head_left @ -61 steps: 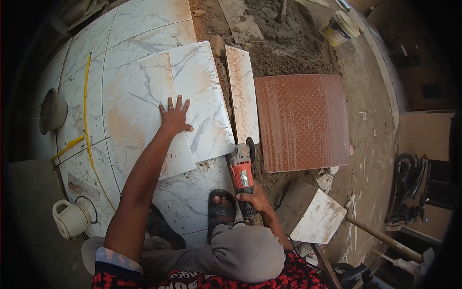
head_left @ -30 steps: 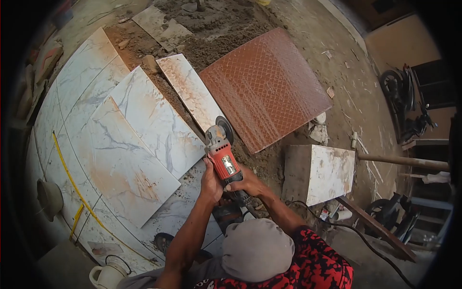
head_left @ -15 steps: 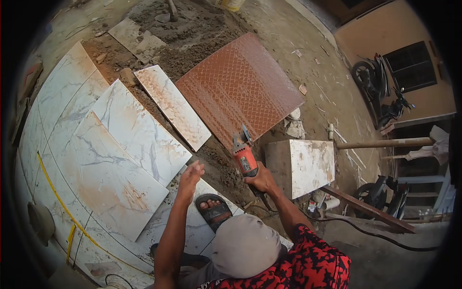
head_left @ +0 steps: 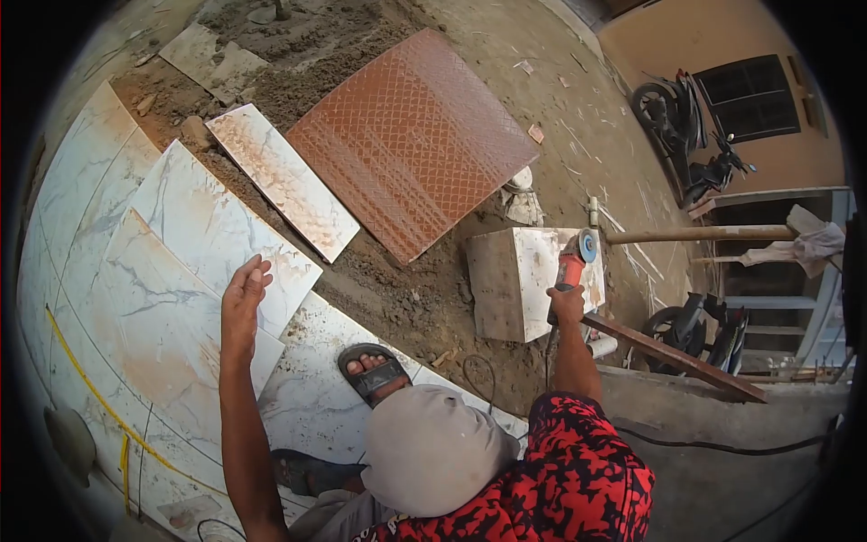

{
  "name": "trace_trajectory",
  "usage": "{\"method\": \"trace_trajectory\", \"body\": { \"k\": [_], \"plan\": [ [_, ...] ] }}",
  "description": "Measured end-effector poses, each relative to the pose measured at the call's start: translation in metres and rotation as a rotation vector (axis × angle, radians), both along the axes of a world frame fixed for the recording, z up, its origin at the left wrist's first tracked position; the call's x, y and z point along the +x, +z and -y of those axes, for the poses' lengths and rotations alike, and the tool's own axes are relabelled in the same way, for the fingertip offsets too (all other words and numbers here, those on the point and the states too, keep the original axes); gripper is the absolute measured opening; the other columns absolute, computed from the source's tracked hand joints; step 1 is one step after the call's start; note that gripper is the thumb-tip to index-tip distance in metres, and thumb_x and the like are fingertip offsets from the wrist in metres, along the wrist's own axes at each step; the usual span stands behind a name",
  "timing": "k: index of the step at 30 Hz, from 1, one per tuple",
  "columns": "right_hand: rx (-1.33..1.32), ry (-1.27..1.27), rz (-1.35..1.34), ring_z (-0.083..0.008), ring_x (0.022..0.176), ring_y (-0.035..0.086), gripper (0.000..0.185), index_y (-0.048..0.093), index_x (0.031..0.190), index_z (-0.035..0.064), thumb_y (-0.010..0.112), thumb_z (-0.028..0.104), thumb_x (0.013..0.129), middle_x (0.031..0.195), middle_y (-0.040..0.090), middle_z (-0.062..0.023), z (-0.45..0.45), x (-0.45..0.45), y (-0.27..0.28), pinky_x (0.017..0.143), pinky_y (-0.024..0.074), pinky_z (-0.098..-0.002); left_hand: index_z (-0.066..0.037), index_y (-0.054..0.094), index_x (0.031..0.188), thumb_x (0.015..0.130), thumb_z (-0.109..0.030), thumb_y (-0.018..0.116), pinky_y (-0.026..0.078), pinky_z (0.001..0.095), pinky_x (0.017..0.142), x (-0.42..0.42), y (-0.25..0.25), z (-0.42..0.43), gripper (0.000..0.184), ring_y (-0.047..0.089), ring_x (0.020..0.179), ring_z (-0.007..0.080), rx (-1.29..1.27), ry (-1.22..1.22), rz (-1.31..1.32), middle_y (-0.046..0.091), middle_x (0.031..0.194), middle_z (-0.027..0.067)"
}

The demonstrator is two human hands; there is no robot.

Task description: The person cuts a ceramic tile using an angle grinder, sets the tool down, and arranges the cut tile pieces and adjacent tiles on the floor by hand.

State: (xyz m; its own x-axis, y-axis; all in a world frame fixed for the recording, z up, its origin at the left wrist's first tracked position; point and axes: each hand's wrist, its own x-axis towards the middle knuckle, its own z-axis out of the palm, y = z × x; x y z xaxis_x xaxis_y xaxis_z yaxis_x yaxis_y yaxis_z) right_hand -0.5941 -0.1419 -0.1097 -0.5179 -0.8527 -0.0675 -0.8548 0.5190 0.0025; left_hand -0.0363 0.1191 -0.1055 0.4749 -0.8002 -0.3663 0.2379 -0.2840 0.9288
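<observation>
My right hand [head_left: 567, 305] is wrapped round the body of a red angle grinder [head_left: 569, 269], whose disc lies over the top of a box-like block [head_left: 502, 287] on the right. Raised over the marbled tiles, my left hand [head_left: 244, 303] is empty, its fingers loosely bent and apart. Beneath it are two overlapping loose white tiles [head_left: 172, 298]. A narrow white tile strip [head_left: 284, 181] with brown stains lies on the soil, beside a reddish-brown patterned tile [head_left: 411, 144].
A yellow measuring tape [head_left: 90, 390] crosses the laid floor tiles at left, near a bowl [head_left: 69, 443]. A wooden handle [head_left: 700, 234], a rusty bar [head_left: 677, 358] and a black cable [head_left: 713, 444] are at right. Motorcycles [head_left: 673, 122] stand by the far wall.
The grinder in my right hand has swung right, from beside the narrow strip to over the block. My left hand came off the tiles, met the grinder, then moved away left. The view has turned right.
</observation>
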Motion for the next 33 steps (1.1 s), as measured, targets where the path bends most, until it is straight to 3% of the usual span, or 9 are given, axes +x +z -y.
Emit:
{"method": "trace_trajectory", "body": {
  "k": [4, 6, 8, 12, 18, 22, 26, 27, 33],
  "plan": [
    [0.062, -0.015, -0.011, -0.0421, 0.106, 0.063, 0.079, 0.042, 0.123, -0.0015, 0.077, 0.038, 0.064, 0.112, 0.063, -0.0262, -0.007, -0.018, -0.031, 0.093, 0.0487, -0.0502, 0.002, 0.044, 0.14, 0.099, -0.045, 0.05, 0.035, 0.0396, 0.107, 0.046, 0.025, -0.011, 0.062, 0.052, 0.123, 0.028, 0.098, -0.033, 0.181, 0.053, 0.135, 0.0201],
    [0.088, -0.045, -0.009, -0.0417, 0.108, 0.062, 0.08, 0.041, 0.122, -0.0012, 0.077, 0.042, 0.066, 0.114, 0.062, -0.0262, -0.012, -0.019, -0.045, 0.093, 0.0484, -0.0501, 0.006, 0.046, 0.137, 0.1, -0.031, 0.053, 0.035, 0.035, 0.109, 0.067, 0.032, -0.023, 0.053, 0.051, 0.126, 0.027, 0.123, -0.085, 0.284, 0.055, 0.132, 0.0224],
    [0.099, -0.019, 0.001, -0.0416, 0.108, 0.062, 0.081, 0.041, 0.122, -0.0013, 0.077, 0.046, 0.067, 0.115, 0.062, -0.0262, -0.013, -0.02, -0.056, 0.093, 0.0483, -0.0506, 0.006, 0.047, 0.136, 0.1, -0.029, 0.053, 0.036, 0.0355, 0.109, 0.079, 0.049, -0.038, 0.051, 0.051, 0.125, 0.0272, 0.197, -0.195, 0.381, 0.056, 0.132, 0.0226],
    [0.049, -0.052, 0.078, -0.0412, 0.108, 0.062, 0.085, 0.041, 0.122, -0.0011, 0.076, 0.055, 0.069, 0.115, 0.062, -0.026, -0.017, -0.018, -0.077, 0.091, 0.0484, -0.0511, 0.005, 0.046, 0.137, 0.1, -0.029, 0.052, 0.036, 0.0364, 0.108, 0.079, 0.067, -0.078, 0.05, 0.051, 0.125, 0.0273, 0.256, -0.269, 0.363, 0.055, 0.132, 0.0226],
    [0.035, -0.024, 0.137, -0.0423, 0.108, 0.061, 0.084, 0.04, 0.123, -0.0013, 0.075, 0.053, 0.071, 0.117, 0.06, -0.0273, -0.007, -0.007, -0.092, 0.09, 0.0492, -0.0508, 0.004, 0.047, 0.136, 0.099, -0.025, 0.053, 0.039, 0.0372, 0.104, 0.034, 0.067, -0.112, 0.047, 0.054, 0.118, 0.0249, 0.197, -0.232, 0.15, 0.057, 0.13, 0.0176],
    [0.043, -0.007, 0.13, -0.044, 0.108, 0.06, 0.083, 0.038, 0.125, -0.0011, 0.075, 0.051, 0.073, 0.119, 0.057, -0.0282, -0.007, -0.006, -0.096, 0.091, 0.0494, -0.0517, 0.003, 0.049, 0.134, 0.098, -0.019, 0.054, 0.042, 0.036, 0.102, 0.01, 0.071, -0.111, 0.043, 0.056, 0.117, 0.0234, 0.221, -0.388, 0.133, 0.059, 0.127, 0.017],
    [0.003, 0.051, 0.17, -0.05, 0.109, 0.058, 0.093, 0.025, 0.137, -0.0051, 0.075, 0.043, 0.074, 0.122, 0.052, -0.0366, -0.02, 0.001, -0.09, 0.093, 0.0481, -0.0521, 0.003, 0.051, 0.131, 0.096, -0.016, 0.056, 0.043, 0.0365, 0.101, 0.001, 0.068, -0.11, 0.04, 0.058, 0.115, 0.0247, 0.166, -0.459, 0.161, 0.062, 0.124, 0.0177],
    [0.062, 0.024, 0.197, -0.0513, 0.114, 0.054, 0.101, 0.014, 0.144, -0.0023, 0.074, 0.041, 0.076, 0.128, 0.046, -0.0374, -0.019, -0.002, -0.092, 0.095, 0.0468, -0.0523, 0.003, 0.052, 0.13, 0.096, -0.015, 0.057, 0.044, 0.0365, 0.1, 0.001, 0.067, -0.109, 0.04, 0.059, 0.115, 0.0245, 0.162, -0.495, 0.194, 0.062, 0.123, 0.0173],
    [0.16, -0.013, 0.098, -0.0493, 0.122, 0.048, 0.108, -0.002, 0.151, 0.005, 0.07, 0.037, 0.078, 0.136, 0.039, -0.0336, -0.046, 0.012, -0.084, 0.101, 0.0415, -0.0548, 0.0, 0.058, 0.126, 0.092, -0.022, 0.063, 0.047, 0.0381, 0.094, -0.012, 0.061, -0.104, 0.041, 0.062, 0.11, 0.0291, 0.16, -0.61, 0.361, 0.064, 0.121, 0.0177]
  ]
}}
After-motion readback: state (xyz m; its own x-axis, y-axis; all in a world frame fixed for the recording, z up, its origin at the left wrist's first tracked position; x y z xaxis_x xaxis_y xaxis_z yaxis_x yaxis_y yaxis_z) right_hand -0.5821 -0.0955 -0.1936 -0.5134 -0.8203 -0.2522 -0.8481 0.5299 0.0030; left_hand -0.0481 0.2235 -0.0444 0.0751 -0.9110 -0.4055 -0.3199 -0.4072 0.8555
